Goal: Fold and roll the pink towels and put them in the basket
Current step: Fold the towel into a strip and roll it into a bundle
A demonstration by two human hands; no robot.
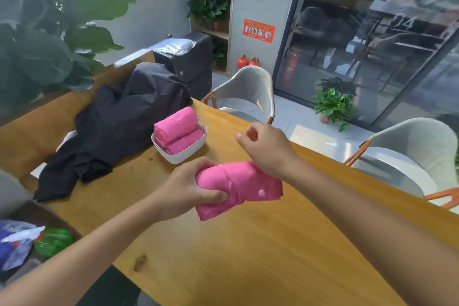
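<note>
**Roll in left hand, basket ahead and to the left**

Towel position: we see a pink towel [238, 187], folded and mostly rolled, held just above the bench [260, 256]. Its long axis runs roughly left to right across the view, tilted slightly. A small pale round spot, perhaps a snap or tag, shows on the loose flap at its right end.

Left hand [188, 189]: fingers curled over the top of the roll's left end, thumb pressed underneath, so this hand grips the towel.

Right hand [265, 149]: raised above the right end of the roll; its wrist passes just over the cloth. The fingers [250, 133] are loosely curled with thumb and forefinger close together. We see no cloth between them and judge that they hold nothing, though the tips are blurred.

Key relation: the white basket [183, 154] stands on the bench just beyond the roll, ahead and slightly left of the left hand. It already holds two rolled pink towels [177, 129], lying side by side and filling most of it. Their long axes run on a diagonal, not parallel to the held roll. We judge the left hand is nearer and better placed to carry; the roll will likely need turning to match, and may have to sit on top.

Other items: dark garment [119, 122] heaped just left of the basket, touching or nearly so.

Writing: an orange-red sign [259, 30] on the wall has pictograms, text too small to read. "04" shows faintly on the glass [404, 22]. The green banner lettering at top right is illegible.
</note>
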